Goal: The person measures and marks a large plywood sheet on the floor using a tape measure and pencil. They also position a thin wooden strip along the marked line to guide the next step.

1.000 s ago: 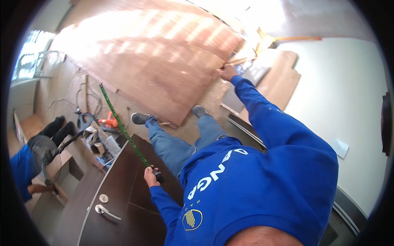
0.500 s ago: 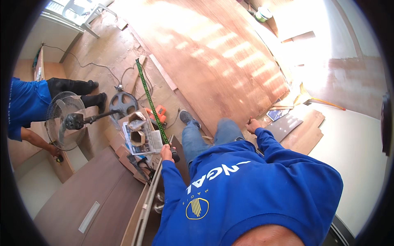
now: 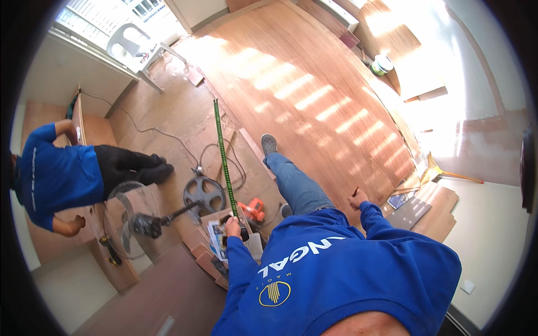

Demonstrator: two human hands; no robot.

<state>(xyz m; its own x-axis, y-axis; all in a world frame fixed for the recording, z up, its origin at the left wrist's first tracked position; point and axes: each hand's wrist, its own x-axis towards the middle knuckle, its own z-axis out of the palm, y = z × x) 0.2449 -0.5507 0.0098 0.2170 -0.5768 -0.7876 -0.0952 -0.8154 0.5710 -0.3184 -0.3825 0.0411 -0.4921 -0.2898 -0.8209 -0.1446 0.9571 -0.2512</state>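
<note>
My left hand (image 3: 233,227) is closed around a tape measure, whose dark case (image 3: 244,234) shows beside my fingers. Its long green blade (image 3: 225,162) sticks out ahead, stretched above the floor past the fan base. Out to the right, my right hand (image 3: 357,199) is closed with a small, thin dark thing poking from the fingers, too small to name. Below that hand lies a large sheet of brown plywood (image 3: 314,123), striped with sunlight. My one leg is stepping forward, its grey shoe (image 3: 269,143) at the sheet's left edge.
A co-worker in a blue shirt (image 3: 61,171) stands at the left behind a standing fan (image 3: 147,225). An orange power tool (image 3: 252,209), cables (image 3: 154,130) and wood offcuts lie on the floor. A grey plastic chair (image 3: 140,53) stands far left; a broom (image 3: 440,172) lies right.
I have stepped forward, one foot now further ahead. The tape measure has moved along with my left hand, blade still out. The co-worker's hand has let go of a black-and-yellow object.
</note>
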